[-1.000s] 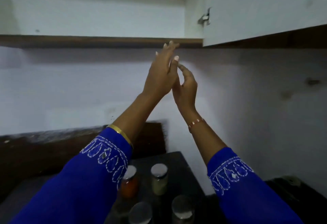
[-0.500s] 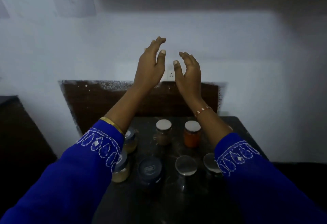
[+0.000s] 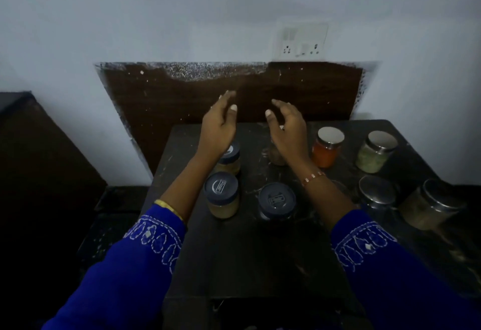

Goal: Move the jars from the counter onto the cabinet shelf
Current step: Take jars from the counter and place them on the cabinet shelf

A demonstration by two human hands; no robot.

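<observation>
**Both hands empty above the jars on the dark counter**

The left hand (image 3: 218, 126), at the end of a blue embroidered sleeve (image 3: 145, 246), is raised over the counter's back-left part, fingers straight and slightly apart, holding nothing. Below its wrist, a pale-filled glass jar with a dark blue lid (image 3: 230, 159) stands on the dark marbled counter (image 3: 234, 264); a second jar of the same kind (image 3: 222, 195) stands just in front of it. Nearer the middle stands a dark-lidded jar seen from above (image 3: 277, 200).

The right hand (image 3: 289, 129) hangs over the back middle, palm facing the left hand, fingers loosely curved and empty, partly hiding a brownish jar (image 3: 278, 158). Toward the back-right corner stand an orange-filled jar with a pale lid (image 3: 327, 150) and a greenish-filled jar with a steel lid (image 3: 376, 152). Along the right edge stand a steel-lidded jar (image 3: 377, 191) and a larger tilted-looking jar with pale contents (image 3: 429, 204).
</observation>
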